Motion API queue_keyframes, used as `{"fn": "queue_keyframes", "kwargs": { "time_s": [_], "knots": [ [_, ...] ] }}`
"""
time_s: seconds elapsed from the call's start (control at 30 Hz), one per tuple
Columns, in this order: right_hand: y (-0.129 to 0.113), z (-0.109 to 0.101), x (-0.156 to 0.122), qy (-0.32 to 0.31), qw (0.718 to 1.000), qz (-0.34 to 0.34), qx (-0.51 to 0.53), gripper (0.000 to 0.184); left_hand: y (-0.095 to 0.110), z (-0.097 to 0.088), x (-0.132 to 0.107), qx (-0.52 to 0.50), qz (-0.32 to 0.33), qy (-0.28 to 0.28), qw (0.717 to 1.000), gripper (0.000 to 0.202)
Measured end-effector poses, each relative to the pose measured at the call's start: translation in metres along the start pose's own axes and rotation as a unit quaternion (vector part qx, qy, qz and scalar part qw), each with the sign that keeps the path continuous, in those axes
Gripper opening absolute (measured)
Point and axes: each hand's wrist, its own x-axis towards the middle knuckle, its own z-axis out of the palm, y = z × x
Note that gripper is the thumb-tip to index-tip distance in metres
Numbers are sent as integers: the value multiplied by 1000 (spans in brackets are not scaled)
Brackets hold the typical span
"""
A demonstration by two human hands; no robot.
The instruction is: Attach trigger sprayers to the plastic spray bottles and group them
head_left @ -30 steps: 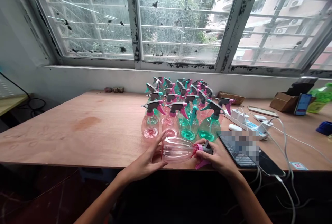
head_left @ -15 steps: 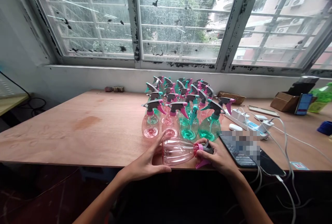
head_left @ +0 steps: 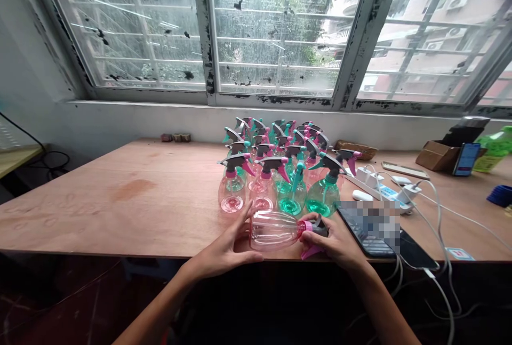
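A clear pink spray bottle (head_left: 274, 232) lies on its side in the air at the table's front edge, its base to the left. My left hand (head_left: 228, 246) is curved loosely around the base, fingers on the far side and thumb on the near side. At the other end, my right hand (head_left: 330, 241) grips the pink collar and grey spray head, with the pink trigger pointing down. Just beyond stand several upright spray bottles in rows, among them a pink one (head_left: 232, 195) and a green one (head_left: 323, 198), with grey heads and pink or teal triggers.
Right of the bottles lie a dark tablet or phone (head_left: 368, 238), a white power strip (head_left: 384, 191) with plugs and cables, and a pale phone (head_left: 405, 169). A cardboard box (head_left: 436, 157) stands farther right. The wooden table (head_left: 92, 211) stretches left beneath a window.
The held bottle has turned slightly about its length, so the shine on its body looks different. Both hands stay nearly in place.
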Motion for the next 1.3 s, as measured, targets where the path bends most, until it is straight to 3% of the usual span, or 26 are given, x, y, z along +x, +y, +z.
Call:
{"fn": "queue_keyframes", "kwargs": {
  "time_s": [0.13, 0.37, 0.47, 0.57, 0.8, 0.93, 1.03, 1.3],
  "knots": [
    [0, 0, 0, -3, 1000, 6, 8, 38, 5, 1, 0, -8, -38, 1, 999, 89],
    [-1, 0, -1, 0, 1000, 1, 9, 36, 2, 0, 0, -2, -7, -9, 1000, 96],
    [-1, 0, -1, -2, 1000, 2, 12, 36, 3, 0, 0, -6, -22, -10, 1000, 102],
    [-1, 0, 0, -4, 1000, 4, 20, 36, 5, 1, 0, -17, -40, -7, 999, 95],
    [-3, 1, 0, 6, 1000, 2, 5, 40, 6, 0, 0, -17, -3, -39, 999, 94],
    [-5, 2, -1, 4, 1000, 3, -6, 40, 4, -1, -1, -6, -25, -13, 1000, 101],
    [-4, 1, -1, 6, 1000, 5, -1, 41, 4, -2, -1, 5, -33, -5, 999, 94],
    [-6, 3, -1, 6, 1000, 6, 10, 43, 1, 0, 0, -7, 16, -20, 1000, 92]
  ]
}}
